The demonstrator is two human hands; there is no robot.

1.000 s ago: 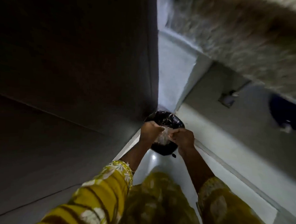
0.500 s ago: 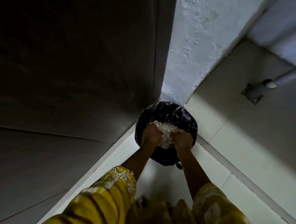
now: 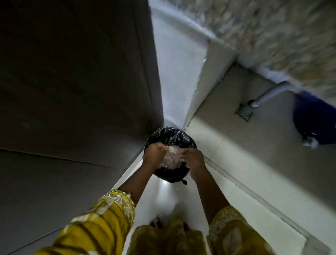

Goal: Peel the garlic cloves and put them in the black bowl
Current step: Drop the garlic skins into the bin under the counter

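Left hand (image 3: 154,154) and right hand (image 3: 193,160) each hold a curled grip on a pale papery clump (image 3: 170,160) between them, directly over the black-lined bin (image 3: 171,135) on the floor; neither cloves nor bowl show.

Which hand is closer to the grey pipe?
Right. The right hand is over the side of the bin that faces the pipe, down and left of it. The left hand is farther off, beyond the white scraps that both hands grip.
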